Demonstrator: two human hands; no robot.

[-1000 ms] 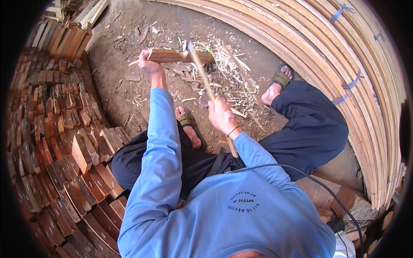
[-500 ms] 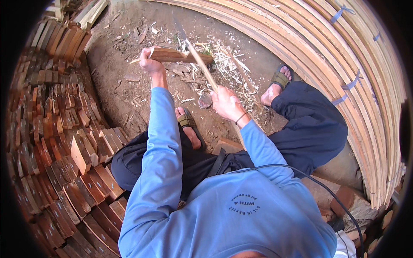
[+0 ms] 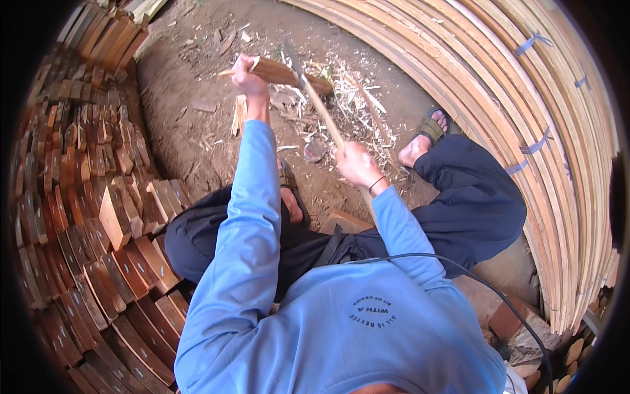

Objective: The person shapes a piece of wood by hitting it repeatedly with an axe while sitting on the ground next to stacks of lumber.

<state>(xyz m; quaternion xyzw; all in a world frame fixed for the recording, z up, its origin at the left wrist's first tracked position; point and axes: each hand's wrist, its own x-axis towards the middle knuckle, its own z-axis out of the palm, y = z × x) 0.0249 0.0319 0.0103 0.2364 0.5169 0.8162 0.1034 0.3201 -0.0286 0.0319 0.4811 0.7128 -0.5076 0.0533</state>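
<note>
My left hand is closed around one end of a short brown piece of wood. A thin strip pokes out on the hand's left side. My right hand grips the long pale wooden handle of a knife. Its narrow dark blade points away from me and lies across the wood near its right end. Whether the edge touches the wood, I cannot tell. Below my left hand, beside the wrist, a pale split piece of wood shows.
Pale shavings cover the dirt ground around the wood. Stacked brown blocks rise along the left. Long bundled wooden strips curve along the right. My sandalled feet stand apart, and a black cable crosses my lap.
My left hand and the wood have moved away from me and to the right. My right hand with the knife has shifted slightly right and nearer. The pale split piece now shows beside my left wrist.
</note>
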